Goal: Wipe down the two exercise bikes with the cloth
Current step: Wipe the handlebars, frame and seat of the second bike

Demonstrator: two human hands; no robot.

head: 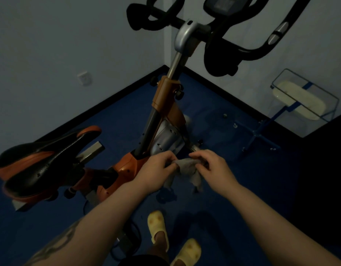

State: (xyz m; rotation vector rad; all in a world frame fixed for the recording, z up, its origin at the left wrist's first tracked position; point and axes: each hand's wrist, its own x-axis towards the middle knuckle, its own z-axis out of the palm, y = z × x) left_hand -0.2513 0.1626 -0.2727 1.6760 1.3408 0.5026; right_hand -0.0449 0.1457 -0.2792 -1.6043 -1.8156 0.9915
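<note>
An orange and black exercise bike (164, 112) stands in the room's corner, its saddle (41, 160) at the left and its black handlebars (219, 31) at the top. In front of the frame, above the floor, a grey cloth (187, 171) hangs bunched between both hands. My left hand (158, 167) pinches its left side with curled fingers. My right hand (210, 166) pinches its right side. The cloth's lower corners dangle free. Only one bike is in view.
Blue floor runs to white walls with a black skirting. A clear box on a blue wheeled stand (300, 98) sits at the right wall. A wall socket (85, 77) is on the left wall. My feet in yellow slippers (160, 229) stand below the hands.
</note>
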